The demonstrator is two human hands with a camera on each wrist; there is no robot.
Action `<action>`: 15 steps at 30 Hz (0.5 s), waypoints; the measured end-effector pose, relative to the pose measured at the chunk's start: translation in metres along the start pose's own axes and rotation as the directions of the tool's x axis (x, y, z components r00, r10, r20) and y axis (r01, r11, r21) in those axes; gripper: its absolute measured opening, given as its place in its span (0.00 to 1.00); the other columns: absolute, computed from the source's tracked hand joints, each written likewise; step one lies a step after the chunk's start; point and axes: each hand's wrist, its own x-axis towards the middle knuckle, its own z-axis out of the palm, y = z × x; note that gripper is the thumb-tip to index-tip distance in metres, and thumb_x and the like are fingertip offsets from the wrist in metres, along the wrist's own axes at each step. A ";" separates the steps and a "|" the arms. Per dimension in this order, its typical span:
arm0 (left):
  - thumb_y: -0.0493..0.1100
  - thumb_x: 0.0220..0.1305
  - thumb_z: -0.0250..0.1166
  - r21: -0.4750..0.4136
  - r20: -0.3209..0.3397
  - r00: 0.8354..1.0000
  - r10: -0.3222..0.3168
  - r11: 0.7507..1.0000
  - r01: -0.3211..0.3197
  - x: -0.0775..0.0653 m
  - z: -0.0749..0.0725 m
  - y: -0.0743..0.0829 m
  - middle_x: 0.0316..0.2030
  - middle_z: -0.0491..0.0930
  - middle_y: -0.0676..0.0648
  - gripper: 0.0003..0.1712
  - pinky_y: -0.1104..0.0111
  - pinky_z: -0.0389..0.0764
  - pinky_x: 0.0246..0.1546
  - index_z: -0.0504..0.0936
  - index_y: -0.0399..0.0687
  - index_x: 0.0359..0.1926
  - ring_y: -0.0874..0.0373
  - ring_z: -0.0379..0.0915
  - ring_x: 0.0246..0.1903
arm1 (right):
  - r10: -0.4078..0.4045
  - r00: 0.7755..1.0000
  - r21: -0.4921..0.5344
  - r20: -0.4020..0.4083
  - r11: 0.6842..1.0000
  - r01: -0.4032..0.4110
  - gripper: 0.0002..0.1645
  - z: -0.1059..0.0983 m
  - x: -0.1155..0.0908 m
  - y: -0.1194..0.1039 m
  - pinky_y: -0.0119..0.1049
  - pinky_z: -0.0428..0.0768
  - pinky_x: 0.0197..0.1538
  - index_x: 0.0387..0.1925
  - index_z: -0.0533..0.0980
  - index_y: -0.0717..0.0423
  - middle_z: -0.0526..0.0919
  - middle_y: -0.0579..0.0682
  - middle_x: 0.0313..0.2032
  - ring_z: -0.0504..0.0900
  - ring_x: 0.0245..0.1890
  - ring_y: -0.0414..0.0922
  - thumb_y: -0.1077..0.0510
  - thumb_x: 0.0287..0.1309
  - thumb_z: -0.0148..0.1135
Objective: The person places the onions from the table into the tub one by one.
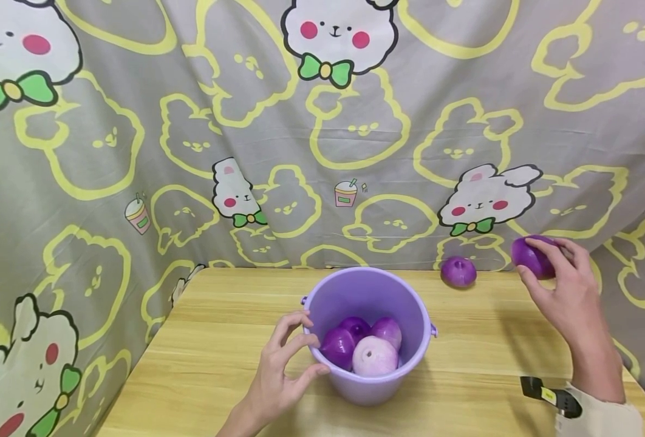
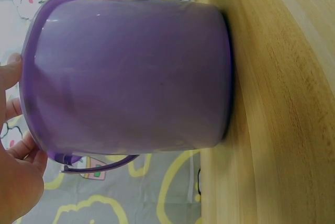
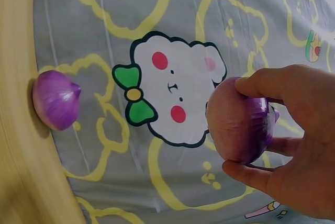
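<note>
A purple bucket stands upright on the table, holding several onions, among them a pale one at the front. At its left rim my left hand has its fingers and thumb on the edge; the left wrist view shows the bucket's side wall and its handle hanging down. Off to the right, my right hand grips a purple onion in the air above the table, thumb and fingers around it. Another purple onion sits at the table's back edge.
The wooden table reaches back to a grey patterned curtain that hangs behind it and along both sides. A black strap with a yellow label shows at my right wrist.
</note>
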 end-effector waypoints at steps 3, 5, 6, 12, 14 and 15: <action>0.50 0.62 0.75 -0.001 -0.001 1.000 0.001 1.000 -0.001 0.000 0.000 0.000 0.52 0.74 0.40 0.15 0.63 0.69 0.70 0.81 0.48 0.42 0.39 0.70 0.60 | -0.002 1.000 0.003 -0.004 1.000 0.002 0.29 -0.002 0.000 -0.003 0.76 0.65 0.64 0.65 0.75 0.56 0.60 0.70 0.69 0.65 0.64 0.73 0.63 0.62 0.67; 0.50 0.62 0.75 0.000 -0.002 1.000 0.002 1.000 -0.002 0.000 0.000 0.001 0.52 0.74 0.40 0.15 0.62 0.69 0.70 0.81 0.48 0.42 0.39 0.71 0.60 | -0.010 1.000 0.006 -0.012 1.000 0.010 0.29 -0.002 0.000 -0.005 0.76 0.65 0.64 0.65 0.76 0.56 0.60 0.70 0.69 0.65 0.64 0.73 0.64 0.62 0.68; 0.50 0.62 0.75 0.000 -0.002 1.000 0.003 1.000 -0.003 0.001 0.000 0.001 0.52 0.74 0.40 0.15 0.62 0.69 0.70 0.81 0.48 0.42 0.39 0.71 0.60 | -0.013 1.000 0.007 -0.015 1.000 0.013 0.29 -0.002 0.000 -0.006 0.75 0.65 0.65 0.65 0.76 0.56 0.61 0.70 0.69 0.65 0.64 0.72 0.64 0.61 0.68; 0.51 0.63 0.74 -0.002 -0.007 1.000 0.008 1.000 -0.008 0.001 0.000 0.001 0.52 0.74 0.40 0.15 0.63 0.69 0.70 0.82 0.48 0.41 0.37 0.71 0.59 | -0.028 0.999 0.009 -0.028 1.000 0.029 0.29 -0.005 0.000 -0.011 0.73 0.65 0.67 0.64 0.76 0.57 0.61 0.70 0.68 0.65 0.65 0.72 0.65 0.60 0.69; 0.51 0.63 0.74 -0.002 -0.007 1.000 0.008 1.000 -0.009 0.001 0.000 0.001 0.52 0.74 0.40 0.15 0.63 0.69 0.70 0.82 0.48 0.41 0.37 0.71 0.59 | -0.032 0.999 0.011 -0.031 0.999 0.032 0.30 -0.005 -0.001 -0.012 0.73 0.66 0.66 0.64 0.76 0.57 0.61 0.70 0.68 0.65 0.65 0.72 0.65 0.60 0.69; 0.50 0.63 0.74 -0.003 -0.007 1.000 0.009 1.000 -0.009 0.001 0.001 0.001 0.52 0.74 0.40 0.15 0.63 0.69 0.70 0.82 0.48 0.41 0.37 0.71 0.59 | -0.033 0.999 0.011 -0.032 0.999 0.034 0.30 -0.006 -0.001 -0.013 0.73 0.66 0.66 0.64 0.76 0.57 0.61 0.70 0.68 0.65 0.65 0.72 0.65 0.60 0.69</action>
